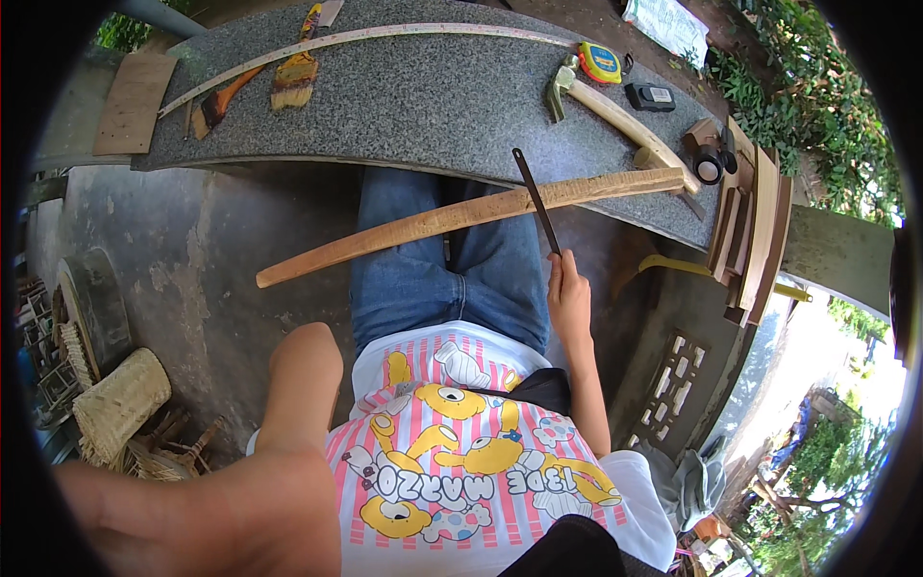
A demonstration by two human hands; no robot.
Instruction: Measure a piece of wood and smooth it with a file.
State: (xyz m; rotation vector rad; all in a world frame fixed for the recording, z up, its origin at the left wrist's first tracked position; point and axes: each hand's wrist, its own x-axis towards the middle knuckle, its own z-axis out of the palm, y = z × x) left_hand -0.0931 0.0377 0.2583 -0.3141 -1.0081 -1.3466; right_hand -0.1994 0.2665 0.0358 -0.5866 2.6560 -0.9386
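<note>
In my right hand [569, 288] is a thin black hacksaw blade [538, 204], gripped at its lower end. A small hole shows at its far tip. The blade crosses over a long, slightly bent wooden strip [423, 223]; whether they touch I cannot tell. The strip slants above my thighs, its right end over the edge of the granite table [413, 106]. My left arm is bent up, bringing my left hand [135, 510] very close at the lower left. Its fingers are blurred and partly cut off, so their pose is unclear.
On the table are a hammer [625, 120], a tape measure [600, 63], its tape [385, 34] stretched leftward, paintbrushes [294, 79], a black box [650, 97] and a thin board [135, 101]. Stacked wood strips [760, 231] stand at its right end. A woven basket [123, 399] is left.
</note>
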